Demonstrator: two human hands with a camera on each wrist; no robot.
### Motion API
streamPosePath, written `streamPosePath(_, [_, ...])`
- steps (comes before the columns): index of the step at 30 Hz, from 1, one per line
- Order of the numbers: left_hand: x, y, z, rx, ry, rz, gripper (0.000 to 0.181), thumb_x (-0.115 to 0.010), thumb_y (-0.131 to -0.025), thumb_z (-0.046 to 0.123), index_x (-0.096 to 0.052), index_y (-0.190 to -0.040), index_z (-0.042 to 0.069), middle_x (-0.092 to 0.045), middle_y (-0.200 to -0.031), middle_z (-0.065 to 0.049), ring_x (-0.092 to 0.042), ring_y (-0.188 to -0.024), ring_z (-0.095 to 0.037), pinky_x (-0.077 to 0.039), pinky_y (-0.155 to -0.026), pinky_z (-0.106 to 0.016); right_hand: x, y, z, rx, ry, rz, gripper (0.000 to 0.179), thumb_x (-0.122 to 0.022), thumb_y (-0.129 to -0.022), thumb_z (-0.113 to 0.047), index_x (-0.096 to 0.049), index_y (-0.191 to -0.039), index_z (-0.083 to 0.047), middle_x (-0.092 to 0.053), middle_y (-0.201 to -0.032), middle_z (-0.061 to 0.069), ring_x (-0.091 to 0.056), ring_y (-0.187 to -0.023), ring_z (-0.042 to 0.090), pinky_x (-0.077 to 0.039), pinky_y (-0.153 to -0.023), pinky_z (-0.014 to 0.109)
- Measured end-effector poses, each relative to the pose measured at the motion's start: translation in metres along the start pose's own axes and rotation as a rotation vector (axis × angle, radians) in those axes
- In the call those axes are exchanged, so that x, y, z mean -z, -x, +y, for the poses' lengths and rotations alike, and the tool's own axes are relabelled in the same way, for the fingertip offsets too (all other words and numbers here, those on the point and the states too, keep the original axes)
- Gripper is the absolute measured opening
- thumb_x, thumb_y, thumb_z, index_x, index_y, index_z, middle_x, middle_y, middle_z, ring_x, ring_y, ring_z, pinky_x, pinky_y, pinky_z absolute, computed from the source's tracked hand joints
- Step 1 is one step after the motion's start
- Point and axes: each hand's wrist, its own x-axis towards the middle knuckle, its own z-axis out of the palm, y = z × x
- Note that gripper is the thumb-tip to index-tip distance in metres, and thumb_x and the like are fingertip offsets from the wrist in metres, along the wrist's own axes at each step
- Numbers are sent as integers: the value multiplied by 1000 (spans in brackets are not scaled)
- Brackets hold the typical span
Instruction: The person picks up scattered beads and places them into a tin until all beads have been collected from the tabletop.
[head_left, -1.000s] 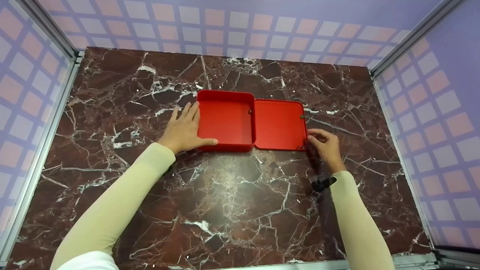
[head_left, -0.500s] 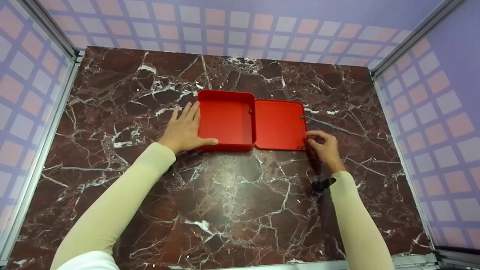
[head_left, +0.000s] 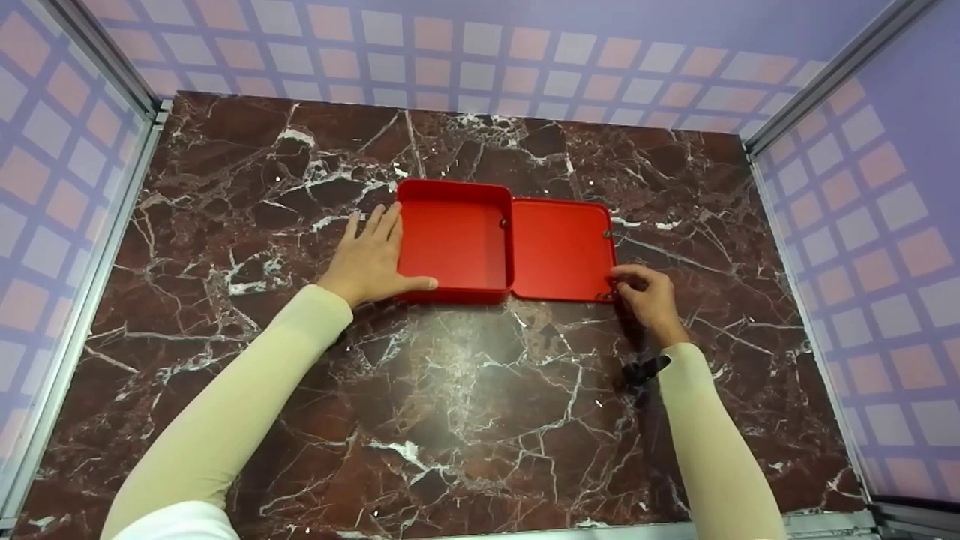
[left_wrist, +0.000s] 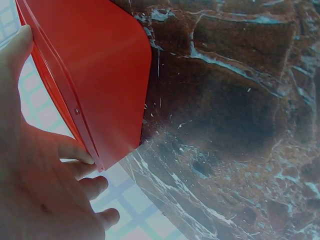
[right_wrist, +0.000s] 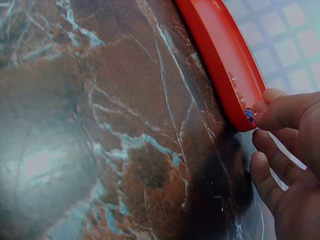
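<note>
A shallow red box (head_left: 454,244) lies open on the dark marbled table in the head view, its flat red lid (head_left: 562,251) extending to the right. My left hand (head_left: 365,262) rests against the box's left wall with fingers spread; its thumb lies over the front rim. At the lid's right edge, near the front corner, my right hand (head_left: 649,296) grips the rim with thumb and index finger. Small glassy marbles sit along that edge, including a blue marble (right_wrist: 249,115) beside the fingertips and a clear marble (right_wrist: 232,79). Another small shiny marble (head_left: 503,223) is inside the box.
The marbled tabletop (head_left: 465,420) surrounds the box on all sides. Lilac checked panels (head_left: 480,67) stand along the back and both sides, with metal rails at the corners. A black strap (head_left: 645,369) is around the right wrist.
My right hand has shifted slightly left, its index fingertip now farther over the lid's rim. The left hand, box and lid look almost unchanged.
</note>
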Motion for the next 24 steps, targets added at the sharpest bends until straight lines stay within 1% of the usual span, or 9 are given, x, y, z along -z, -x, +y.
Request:
streamPosePath(1, [0, 0, 0, 0, 0, 1, 118, -48, -76, 82, -15, -154, 0, -2, -164, -13, -3, -152, -35, 0, -120, -60, -1, -2, 5, -1, -4, 4, 27, -59, -84, 14, -69, -108, 9, -67, -105, 31, -54, -67, 14, -41, -52, 12])
streamPosePath(4, [0, 0, 0, 0, -1, 4, 118, -48, -76, 83, -15, -154, 0, -2, -164, -13, -3, -152, -35, 0, -120, -59, -3, -7, 19, -3, 5, 21, 26, -60, -84, 12, -71, -107, 5, -69, -104, 28, -54, -68, 11, -41, -53, 12])
streamPosePath(7, [0, 0, 1, 0, -3, 6, 118, -47, -76, 83, -15, -154, 0, -2, -164, -13, -3, -152, -35, -1, -120, -59, -5, -10, 27, 15, 28, 35, 25, -62, -84, 10, -73, -104, 1, -71, -103, 24, -56, -72, 6, -42, -59, 11])
streamPosePath(11, [0, 1, 1, 0, 5, 5, 118, -48, -76, 83, -14, -154, 0, -2, -164, -13, -2, -152, -34, 0, -120, -59, -6, -12, 30, 53, 70, 45, 22, -65, -84, 8, -74, -102, -1, -72, -102, 21, -58, -78, 1, -44, -68, 10])
streamPosePath(16, [0, 1, 1, 0, -10, 5, 118, -46, -76, 83, -13, -154, 1, -2, -164, -13, -2, -152, -34, -1, -120, -59, -7, -14, 30, 67, 117, 52, 19, -69, -84, 3, -75, -101, -3, -72, -104, 18, -58, -85, -5, -44, -76, 9])
streamPosePath(24, [0, 1, 0, -3, -3, 8, 118, -48, -76, 82, -13, -154, 0, -2, -164, -13, -4, -152, -34, -3, -120, -59, -10, -17, 29, 85, 118, 50, 17, -72, -83, -3, -76, -100, -4, -73, -103, 15, -59, -86, 0, -42, -77, 9])
